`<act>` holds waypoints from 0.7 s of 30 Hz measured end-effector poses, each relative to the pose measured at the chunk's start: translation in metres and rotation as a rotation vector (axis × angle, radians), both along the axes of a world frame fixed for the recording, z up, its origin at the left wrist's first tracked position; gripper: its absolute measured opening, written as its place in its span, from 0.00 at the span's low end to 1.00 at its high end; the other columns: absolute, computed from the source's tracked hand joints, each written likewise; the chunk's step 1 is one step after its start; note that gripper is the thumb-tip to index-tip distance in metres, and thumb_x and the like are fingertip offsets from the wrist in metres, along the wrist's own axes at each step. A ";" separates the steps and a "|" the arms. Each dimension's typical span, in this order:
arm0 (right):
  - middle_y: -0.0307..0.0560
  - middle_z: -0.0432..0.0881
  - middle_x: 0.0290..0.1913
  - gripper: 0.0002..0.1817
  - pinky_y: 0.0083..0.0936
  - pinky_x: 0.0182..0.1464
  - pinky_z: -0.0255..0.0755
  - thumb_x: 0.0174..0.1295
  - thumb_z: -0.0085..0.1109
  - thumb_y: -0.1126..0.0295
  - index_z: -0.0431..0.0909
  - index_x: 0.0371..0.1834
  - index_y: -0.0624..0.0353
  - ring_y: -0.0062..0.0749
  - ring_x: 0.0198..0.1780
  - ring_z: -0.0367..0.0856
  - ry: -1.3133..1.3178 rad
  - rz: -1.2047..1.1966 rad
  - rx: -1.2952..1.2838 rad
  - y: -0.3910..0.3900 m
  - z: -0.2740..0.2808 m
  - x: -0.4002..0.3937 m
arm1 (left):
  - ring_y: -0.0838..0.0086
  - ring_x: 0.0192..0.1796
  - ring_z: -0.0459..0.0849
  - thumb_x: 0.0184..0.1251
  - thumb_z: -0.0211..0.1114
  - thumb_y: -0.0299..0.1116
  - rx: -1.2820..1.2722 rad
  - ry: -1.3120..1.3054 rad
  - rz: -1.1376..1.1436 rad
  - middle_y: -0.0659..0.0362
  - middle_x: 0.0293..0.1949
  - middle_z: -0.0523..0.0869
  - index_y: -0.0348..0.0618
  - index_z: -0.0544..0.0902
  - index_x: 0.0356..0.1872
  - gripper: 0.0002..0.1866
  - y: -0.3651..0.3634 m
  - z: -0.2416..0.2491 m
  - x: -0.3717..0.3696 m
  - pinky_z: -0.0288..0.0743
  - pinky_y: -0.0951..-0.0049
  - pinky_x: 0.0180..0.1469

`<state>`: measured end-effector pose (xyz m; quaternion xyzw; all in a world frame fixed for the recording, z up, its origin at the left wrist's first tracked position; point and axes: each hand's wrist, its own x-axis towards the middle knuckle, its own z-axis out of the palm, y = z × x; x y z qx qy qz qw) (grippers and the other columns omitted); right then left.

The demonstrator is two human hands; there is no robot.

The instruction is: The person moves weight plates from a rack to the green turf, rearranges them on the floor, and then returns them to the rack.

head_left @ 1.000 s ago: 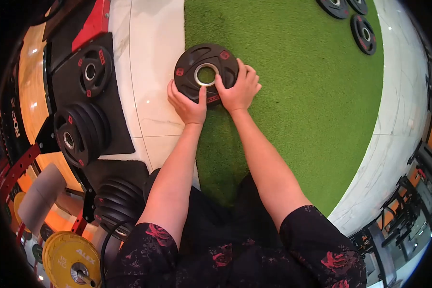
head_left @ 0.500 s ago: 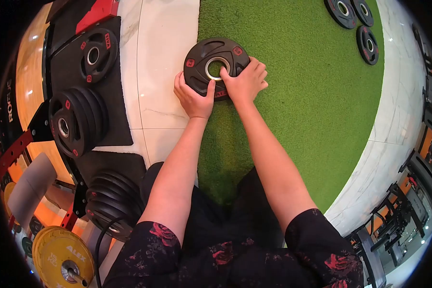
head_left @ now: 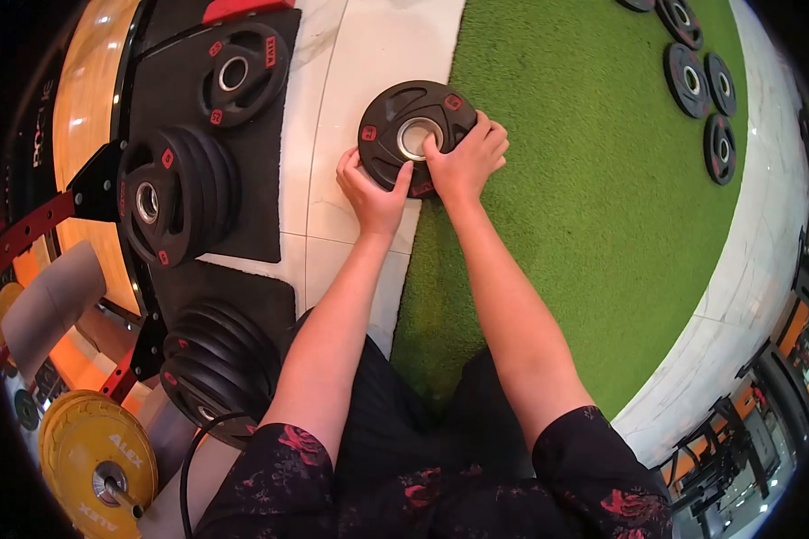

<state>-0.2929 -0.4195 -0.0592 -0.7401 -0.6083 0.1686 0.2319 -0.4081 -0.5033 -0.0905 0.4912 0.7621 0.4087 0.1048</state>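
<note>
Between my two hands is a black weight plate [head_left: 388, 121] with red markings and a metal ring round its centre hole. My left hand [head_left: 375, 195] is closed on its lower left edge, thumb on the face. At the lower right, my right hand [head_left: 466, 159] grips the same plate, its thumb reaching to the centre ring. The plate is held in front of me over the line where white tile [head_left: 342, 202] meets green turf [head_left: 566, 225]. Its underside is hidden.
Several black plates [head_left: 692, 81] lie on the turf at upper right. To the left, a single plate [head_left: 259, 85] and a stack of plates [head_left: 184, 211] are on black mats. More plates [head_left: 211, 359] are stacked lower left, near a yellow plate [head_left: 81, 440] on a bar.
My view has swung left, so the mats and racked plates sit further right in it. Both hands keep hold of the weight plate, which now hangs more over the tile.
</note>
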 end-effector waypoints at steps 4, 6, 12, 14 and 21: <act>0.55 0.69 0.60 0.45 0.54 0.67 0.62 0.46 0.79 0.56 0.70 0.68 0.60 0.56 0.65 0.67 0.056 0.008 0.034 0.000 -0.009 0.002 | 0.54 0.63 0.73 0.58 0.85 0.43 -0.006 -0.024 0.162 0.45 0.62 0.74 0.34 0.69 0.63 0.41 0.009 -0.007 0.008 0.69 0.55 0.66; 0.53 0.70 0.60 0.43 0.54 0.66 0.62 0.44 0.79 0.57 0.72 0.66 0.57 0.54 0.64 0.68 0.111 -0.007 0.115 0.002 -0.013 0.003 | 0.55 0.59 0.77 0.58 0.85 0.46 -0.109 -0.179 0.308 0.46 0.57 0.78 0.33 0.70 0.63 0.42 0.019 -0.001 0.007 0.70 0.56 0.65; 0.51 0.70 0.57 0.41 0.54 0.66 0.63 0.43 0.80 0.56 0.75 0.65 0.52 0.53 0.63 0.69 0.154 -0.010 0.099 0.003 -0.011 0.006 | 0.58 0.51 0.82 0.57 0.85 0.52 -0.484 -0.219 0.221 0.48 0.49 0.84 0.33 0.75 0.60 0.40 0.037 0.018 -0.026 0.77 0.59 0.58; 0.51 0.69 0.57 0.42 0.53 0.67 0.63 0.43 0.81 0.57 0.75 0.65 0.53 0.52 0.63 0.69 0.173 0.005 0.075 0.003 -0.007 0.009 | 0.57 0.54 0.82 0.58 0.83 0.55 -0.485 -0.363 0.163 0.48 0.48 0.84 0.37 0.80 0.55 0.36 0.030 0.015 -0.040 0.78 0.59 0.55; 0.51 0.68 0.55 0.43 0.42 0.66 0.72 0.48 0.83 0.66 0.73 0.70 0.59 0.48 0.60 0.72 0.484 0.109 0.003 -0.007 0.018 -0.034 | 0.67 0.66 0.82 0.83 0.65 0.39 -0.023 -1.474 0.286 0.52 0.63 0.83 0.42 0.70 0.69 0.23 -0.009 0.058 -0.067 0.81 0.61 0.65</act>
